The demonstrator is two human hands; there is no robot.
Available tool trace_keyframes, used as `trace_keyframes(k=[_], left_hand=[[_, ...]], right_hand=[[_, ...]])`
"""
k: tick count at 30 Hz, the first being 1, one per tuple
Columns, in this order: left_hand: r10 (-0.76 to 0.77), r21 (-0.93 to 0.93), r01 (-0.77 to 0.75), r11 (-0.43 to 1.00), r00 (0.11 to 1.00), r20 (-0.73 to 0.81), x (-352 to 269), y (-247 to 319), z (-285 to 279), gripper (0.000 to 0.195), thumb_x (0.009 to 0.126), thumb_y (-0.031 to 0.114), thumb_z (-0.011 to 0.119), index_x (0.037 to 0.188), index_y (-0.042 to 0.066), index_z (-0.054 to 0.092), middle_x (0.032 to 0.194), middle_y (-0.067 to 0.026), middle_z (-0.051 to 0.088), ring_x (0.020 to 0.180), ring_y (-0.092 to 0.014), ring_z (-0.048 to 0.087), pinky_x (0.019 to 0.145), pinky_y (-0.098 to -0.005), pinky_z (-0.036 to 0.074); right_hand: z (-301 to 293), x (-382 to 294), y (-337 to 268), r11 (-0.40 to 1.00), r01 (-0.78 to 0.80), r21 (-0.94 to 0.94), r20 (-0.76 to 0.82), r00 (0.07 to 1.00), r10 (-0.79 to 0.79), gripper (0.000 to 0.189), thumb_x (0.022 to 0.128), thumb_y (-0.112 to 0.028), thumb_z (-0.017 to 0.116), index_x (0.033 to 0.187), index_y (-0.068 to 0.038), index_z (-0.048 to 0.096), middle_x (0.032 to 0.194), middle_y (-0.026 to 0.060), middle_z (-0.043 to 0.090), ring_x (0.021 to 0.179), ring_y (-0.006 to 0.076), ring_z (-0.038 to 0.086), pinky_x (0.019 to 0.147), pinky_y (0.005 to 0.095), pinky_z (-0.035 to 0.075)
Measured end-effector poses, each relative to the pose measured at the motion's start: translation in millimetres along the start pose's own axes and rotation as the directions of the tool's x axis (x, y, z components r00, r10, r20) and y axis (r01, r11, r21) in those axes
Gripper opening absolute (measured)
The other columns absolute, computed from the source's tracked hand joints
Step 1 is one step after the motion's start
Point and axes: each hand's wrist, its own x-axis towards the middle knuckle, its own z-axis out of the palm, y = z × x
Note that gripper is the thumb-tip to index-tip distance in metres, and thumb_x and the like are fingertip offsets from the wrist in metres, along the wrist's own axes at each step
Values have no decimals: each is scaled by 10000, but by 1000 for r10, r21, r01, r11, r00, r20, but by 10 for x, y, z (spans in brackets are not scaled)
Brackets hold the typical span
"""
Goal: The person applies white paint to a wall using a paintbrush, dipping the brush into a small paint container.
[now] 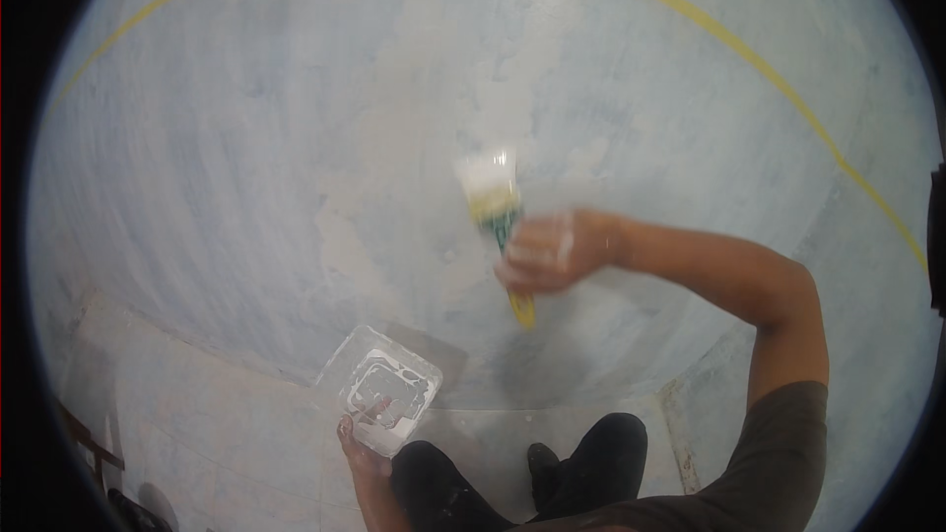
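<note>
My right hand (543,251), blurred by motion, grips a paintbrush (495,210) with a yellow and green handle. White paint coats its bristles, which point up against the pale blue wall (244,185); whether they touch it cannot be told. White smears mark the back of this hand. Low in front of my knees, my left hand (366,454) holds a clear plastic container (395,391) from below and the side. White paint streaks its inner walls, and a little paint lies pooled at the near side.
A yellow stripe (687,11) arcs across the wall's upper part. Whitish patches (344,244) show on the wall. Below lies a tiled floor (244,443), with a dark wooden piece (96,443) at the lower left. My bent legs (443,491) in dark trousers are close to the wall.
</note>
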Motion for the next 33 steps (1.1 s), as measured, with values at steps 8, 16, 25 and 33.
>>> trace_keyframes(k=[8, 16, 25, 33], left_hand=[[-39, 4, 39, 999, 999, 32, 29, 34, -97, 788, 827, 630, 483, 1370, 74, 350, 1252, -244, 498, 1111, -412, 526, 839, -542, 491], [-68, -43, 70, 997, 997, 41, 103, -6, -145, 817, 824, 580, 530, 1399, 44, 307, 1265, -275, 479, 1165, -415, 496, 966, -537, 440], [-77, -18, 78, 997, 995, 71, 129, 34, -71, 797, 824, 576, 529, 1392, 56, 323, 1274, -268, 480, 1180, -418, 487, 977, -542, 430], [-66, -68, 74, 995, 992, 106, 86, 59, -80, 767, 845, 545, 526, 1385, 38, 329, 1256, -274, 500, 1171, -407, 497, 965, -527, 446]], right_hand=[[-756, -168, 801, 927, -177, -332, -1, 982, 187, 200, 776, -195, 714, 935, -76, 683, 834, 62, 654, 700, 178, 630, 616, 335, 525], [300, 96, 250, 964, -231, -134, -111, 970, 217, 132, 763, -222, 673, 756, -156, 558, 715, -30, 462, 662, 108, 542, 576, 215, 474], [244, -630, -941, 916, -331, 225, 109, 943, 314, 128, 791, -236, 652, 821, -124, 597, 777, -14, 573, 701, 142, 609, 652, 273, 530], [-1028, -233, 979, 701, -682, -208, -248, 730, 637, 112, 813, 14, 650, 918, 11, 610, 839, 123, 653, 674, 238, 613, 598, 298, 502]])
